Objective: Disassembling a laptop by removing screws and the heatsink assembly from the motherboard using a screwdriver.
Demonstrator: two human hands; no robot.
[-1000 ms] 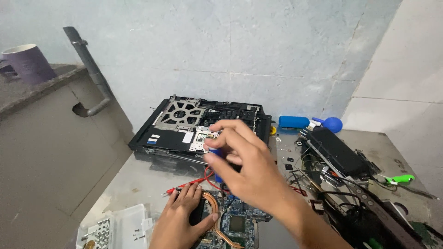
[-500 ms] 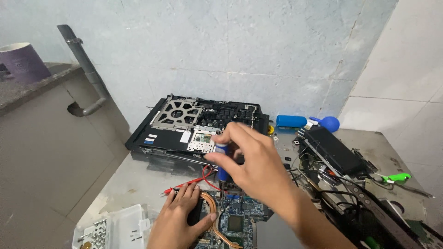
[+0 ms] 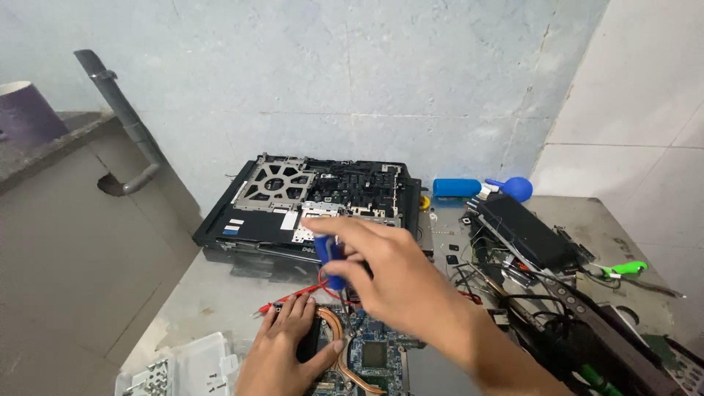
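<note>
Head view is showing the right hand point(image 3: 400, 282) gripping a blue-handled screwdriver point(image 3: 330, 258) above the circuit board point(image 3: 370, 352) the flat, unclenched left hand point(image 3: 282, 345) is steadying; a slip could be gouging its copper pipe point(image 3: 339, 345)

— From my remote seat I spot stickers on the opened laptop chassis point(image 3: 308, 202). Do you see them?

— Yes. A small white label with blue stripes point(image 3: 232, 229) sits at its front left corner, on the black panel.

— I also see a plain white rectangular label point(image 3: 289, 220) just right of it, and a pale speckled one point(image 3: 304, 235) beside that.

— Any screens or packages?

— I see no lit screen. A clear plastic parts box point(image 3: 187, 363) lies at the bottom left, holding small pieces.
</note>
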